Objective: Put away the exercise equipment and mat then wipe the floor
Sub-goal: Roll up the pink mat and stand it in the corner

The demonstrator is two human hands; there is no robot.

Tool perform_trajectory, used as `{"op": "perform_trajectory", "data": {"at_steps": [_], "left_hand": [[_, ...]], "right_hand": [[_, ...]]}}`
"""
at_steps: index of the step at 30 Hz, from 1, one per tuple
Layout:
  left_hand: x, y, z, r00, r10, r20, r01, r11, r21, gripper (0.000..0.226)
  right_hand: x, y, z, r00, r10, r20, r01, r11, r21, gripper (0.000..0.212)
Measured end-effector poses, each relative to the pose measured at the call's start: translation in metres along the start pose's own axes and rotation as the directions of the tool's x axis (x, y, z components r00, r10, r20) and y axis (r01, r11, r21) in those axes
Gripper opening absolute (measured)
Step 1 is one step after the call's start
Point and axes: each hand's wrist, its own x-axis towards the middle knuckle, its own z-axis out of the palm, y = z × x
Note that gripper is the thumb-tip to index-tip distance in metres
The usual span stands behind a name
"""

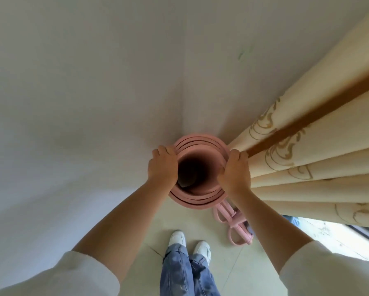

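**Rolled mat held upright in a room corner**

A corner of pale, off-white walls (94,82) fills most of the view, with a light tiled floor (232,263) below. To the right hangs a cream curtain (307,167) in heavy folds, printed with gold scrollwork and showing one brown stripe. Past its lower edge, a bright strip of window sill and a dark frame show at the far right.

A pink mat (197,200), rolled into a loose tube, stands on end in the corner, seen straight down its dark hollow core. Its spiral layers show at the near and far rim. The far rim sits close to the wall corner and the right side is just beside the curtain folds.

The left hand (163,165) is closed over the left rim of the roll, fingers curled on the outer side and the thumb side toward the hollow. The right hand (234,171) grips the right rim the same way, its knuckles touching the curtain. Both forearms are bare, with white sleeves (72,274) pushed up near the elbows.

On the floor just beside the roll's base, at the right, lies a pink pedal puller (234,227) with looped handles, partly hidden by the right forearm. Nearer the camera stand two white shoes (177,238) below blue jeans (183,274).
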Motion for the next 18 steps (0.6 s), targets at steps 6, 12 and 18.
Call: {"op": "perform_trajectory", "data": {"at_steps": [6, 12, 18], "left_hand": [[0.035, 0.002, 0.009, 0.998, -0.028, 0.051, 0.032, 0.996, -0.082, 0.036], [0.052, -0.009, 0.005, 0.998, -0.029, 0.051, 0.035, 0.993, -0.117, 0.045], [0.033, -0.016, 0.004, 0.999, -0.038, 0.026, 0.041, 0.991, -0.127, 0.057]], "right_hand": [[0.036, -0.006, 0.012, 1.0, -0.028, 0.006, 0.028, 0.99, -0.137, 0.05], [0.049, -0.014, 0.011, 0.998, -0.056, 0.022, 0.058, 0.988, -0.143, 0.061], [0.03, -0.011, 0.009, 0.993, -0.118, 0.021, 0.12, 0.97, -0.211, 0.066]]}}
